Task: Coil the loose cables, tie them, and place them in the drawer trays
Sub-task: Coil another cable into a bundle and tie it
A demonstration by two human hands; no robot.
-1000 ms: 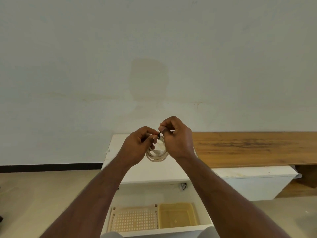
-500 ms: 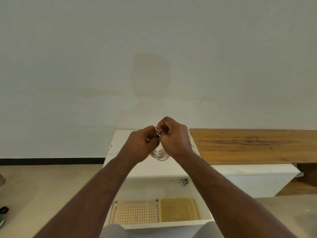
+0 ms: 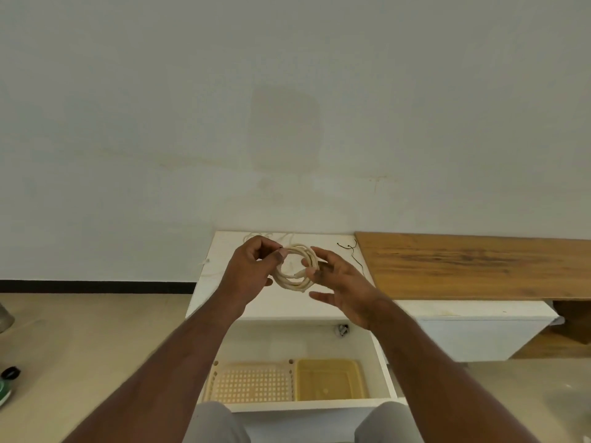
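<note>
Bare forearms, no sleeves in view; left hand (image 3: 256,270), right hand (image 3: 347,289) ungloved; grey trousers (image 3: 214,423) at knees.

No readable text anywhere in my view. No labels, brands or numbers on anything I can see. Any print, if present, is too small to resolve.

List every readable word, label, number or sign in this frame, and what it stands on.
None can be read: no print shows on the coiled cable, the perforated tray, the yellow tray, the drawer, the cabinet top or the wall.
</note>
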